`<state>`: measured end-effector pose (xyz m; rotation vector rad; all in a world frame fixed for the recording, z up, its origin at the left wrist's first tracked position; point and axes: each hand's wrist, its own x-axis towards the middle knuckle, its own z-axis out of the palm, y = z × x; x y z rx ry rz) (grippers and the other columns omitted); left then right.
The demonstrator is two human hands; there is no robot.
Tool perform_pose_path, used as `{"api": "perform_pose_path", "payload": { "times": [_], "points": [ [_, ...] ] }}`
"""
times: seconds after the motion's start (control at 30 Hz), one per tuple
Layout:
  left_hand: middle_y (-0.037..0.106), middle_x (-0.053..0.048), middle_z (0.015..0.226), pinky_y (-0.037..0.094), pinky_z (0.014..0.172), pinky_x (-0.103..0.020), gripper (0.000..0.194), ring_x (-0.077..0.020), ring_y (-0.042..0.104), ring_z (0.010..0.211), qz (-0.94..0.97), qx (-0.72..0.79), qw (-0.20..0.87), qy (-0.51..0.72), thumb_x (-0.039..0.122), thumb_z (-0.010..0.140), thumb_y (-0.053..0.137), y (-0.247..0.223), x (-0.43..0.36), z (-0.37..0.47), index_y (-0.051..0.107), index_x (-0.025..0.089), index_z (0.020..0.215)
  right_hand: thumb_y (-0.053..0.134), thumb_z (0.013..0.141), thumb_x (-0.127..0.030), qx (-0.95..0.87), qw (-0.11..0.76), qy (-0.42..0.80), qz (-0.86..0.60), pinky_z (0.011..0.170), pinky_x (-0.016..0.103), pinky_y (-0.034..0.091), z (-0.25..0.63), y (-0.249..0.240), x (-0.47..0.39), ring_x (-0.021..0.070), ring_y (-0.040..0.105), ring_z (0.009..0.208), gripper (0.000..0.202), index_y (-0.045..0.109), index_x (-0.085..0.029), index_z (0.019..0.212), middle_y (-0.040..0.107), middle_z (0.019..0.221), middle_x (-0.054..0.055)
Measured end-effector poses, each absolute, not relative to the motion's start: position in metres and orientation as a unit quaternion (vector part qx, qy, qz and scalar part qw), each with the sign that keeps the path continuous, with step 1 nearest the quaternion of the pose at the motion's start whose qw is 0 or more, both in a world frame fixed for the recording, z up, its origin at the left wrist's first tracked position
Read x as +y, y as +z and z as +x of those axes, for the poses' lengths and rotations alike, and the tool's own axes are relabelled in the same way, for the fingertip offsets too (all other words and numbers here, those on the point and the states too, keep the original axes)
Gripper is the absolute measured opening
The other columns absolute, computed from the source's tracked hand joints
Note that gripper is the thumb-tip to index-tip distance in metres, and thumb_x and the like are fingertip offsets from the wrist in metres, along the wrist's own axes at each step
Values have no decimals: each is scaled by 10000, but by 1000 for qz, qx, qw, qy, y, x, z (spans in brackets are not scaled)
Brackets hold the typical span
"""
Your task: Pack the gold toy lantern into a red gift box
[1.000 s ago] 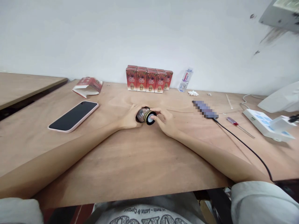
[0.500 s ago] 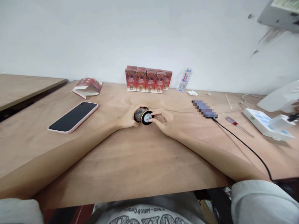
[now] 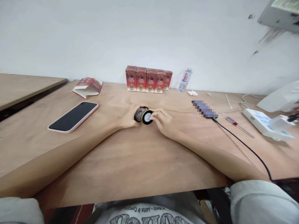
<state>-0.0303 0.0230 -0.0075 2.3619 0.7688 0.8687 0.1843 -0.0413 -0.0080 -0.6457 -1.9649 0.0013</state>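
Observation:
My left hand is wrapped round a small lantern-like ornament with a clear rounded body and a gold rim. It lies on its side above the table, its round black base with a pale disc in the centre turned to the right. At that disc, the thumb and fingertips of my right hand are pinched together, touching it. Whether they hold some small part there is too small to make out.
Red printed boxes stand in a row by the wall, beside a plastic bottle. An opened red carton and a pink-edged phone are at left. Rightward lie a cabled phone, a screwdriver and a power strip.
My right hand's fingers have drawn closer together at the base's pale disc, from a more spread pose. My left hand and the ornament have barely moved.

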Motion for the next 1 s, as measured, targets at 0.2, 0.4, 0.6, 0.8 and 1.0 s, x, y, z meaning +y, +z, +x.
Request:
{"api": "perform_pose_path", "payload": {
  "times": [0.2,0.4,0.6,0.8,1.0],
  "points": [
    [553,-89,1272,379,1066,-514,773,-330,495,1208,866,294,253,315,176,491,566,-7,21,-31,460,196,1257,474,985,-242,-817,504,-1,-281,847,328,545,183,-11,-38,171,643,959,174,605,-205,878,654,911,64],
    [581,-83,1247,401,1051,-528,753,-337,531,1190,859,284,261,337,179,497,621,-14,28,-30,485,218,1236,477,979,-232,-816,501,7,-287,836,335,535,183,-11,-38,173,634,933,156,596,-207,882,647,909,65],
    [627,-74,1192,452,1014,-506,704,-338,588,1127,845,253,300,362,219,484,740,-19,37,-28,540,234,1159,464,979,-234,-814,494,21,-306,824,320,528,184,-11,-39,166,631,915,158,597,-212,896,641,939,68],
    [611,-88,1219,401,1062,-552,740,-372,549,1171,820,267,349,365,193,443,713,-17,35,-31,560,198,1167,537,958,-285,-803,518,38,-291,849,314,525,183,-12,-38,160,647,921,146,619,-214,860,668,910,52],
    [632,-87,1106,507,937,-501,593,-308,581,1113,659,338,465,485,207,493,595,-13,32,-30,546,184,1083,457,983,-388,-721,545,108,-414,849,343,521,188,-15,-20,174,659,889,257,629,-202,946,698,938,62]
  ]
}}
